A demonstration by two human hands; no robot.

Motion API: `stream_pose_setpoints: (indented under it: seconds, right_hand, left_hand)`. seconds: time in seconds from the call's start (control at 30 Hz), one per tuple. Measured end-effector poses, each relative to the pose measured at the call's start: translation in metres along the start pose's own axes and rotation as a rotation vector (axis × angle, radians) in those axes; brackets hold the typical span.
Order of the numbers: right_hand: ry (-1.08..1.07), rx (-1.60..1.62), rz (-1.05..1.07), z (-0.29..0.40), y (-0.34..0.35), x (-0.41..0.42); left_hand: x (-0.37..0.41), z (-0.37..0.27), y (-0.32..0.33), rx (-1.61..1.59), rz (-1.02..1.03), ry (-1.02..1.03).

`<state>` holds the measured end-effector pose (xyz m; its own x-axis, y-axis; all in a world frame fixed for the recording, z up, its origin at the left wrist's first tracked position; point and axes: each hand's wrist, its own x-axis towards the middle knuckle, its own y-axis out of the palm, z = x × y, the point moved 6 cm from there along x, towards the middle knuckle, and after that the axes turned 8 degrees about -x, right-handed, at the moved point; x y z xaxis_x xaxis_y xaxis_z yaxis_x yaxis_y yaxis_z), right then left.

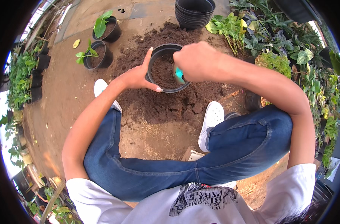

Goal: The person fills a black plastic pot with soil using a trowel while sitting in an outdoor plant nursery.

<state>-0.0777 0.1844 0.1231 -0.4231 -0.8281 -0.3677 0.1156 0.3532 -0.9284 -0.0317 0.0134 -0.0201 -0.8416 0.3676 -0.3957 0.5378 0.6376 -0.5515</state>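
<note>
A round black plastic pot [171,91] stands on a heap of dark soil [184,107] in front of me, partly filled with soil [161,70]. My left hand [136,77] steadies its left side, thumb and index finger spread along the rim. Inside the pot's right side, my right hand [199,63] is closed in a fist around a small hand tool [179,75], likely a trowel, with a teal and greyish part showing. The tool's lower end meets the soil, and its handle is hidden in my fist.
Two black pots with leafy seedlings [100,28] [94,57] stand at the upper left. A stack of black pots [195,14] rises behind the soil heap. Uprooted leafy plants [228,30] lie right of it; dense potted foliage [273,36] lines the right side. My white shoes [213,117] flank the heap.
</note>
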Motion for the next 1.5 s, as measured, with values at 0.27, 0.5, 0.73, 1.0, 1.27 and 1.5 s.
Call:
stream_pose_setpoints:
  seconds: [0.27,0.5,0.73,1.0,1.27,1.5]
  right_hand:
    - [0.019,0.084,-0.016,-0.009,0.033,0.01]
    - [-0.047,0.152,-0.164,-0.01,-0.006,-0.001]
    - [-0.004,0.07,-0.032,-0.011,0.003,0.01]
    - [0.057,0.158,-0.039,-0.018,0.04,0.017]
    - [0.082,0.194,-0.047,-0.026,0.046,0.021]
    - [0.019,0.013,-0.068,-0.029,-0.013,0.003]
  left_hand:
    - [0.003,-0.003,0.001,0.009,-0.028,0.086]
    - [0.0,-0.002,0.0,0.005,0.009,-0.003]
    - [-0.001,0.004,0.001,-0.003,-0.008,0.021]
    - [-0.001,0.0,-0.001,-0.001,0.03,-0.049]
    - [0.002,0.003,0.001,0.025,-0.001,0.009]
    - [-0.001,0.002,0.0,0.023,0.005,-0.004]
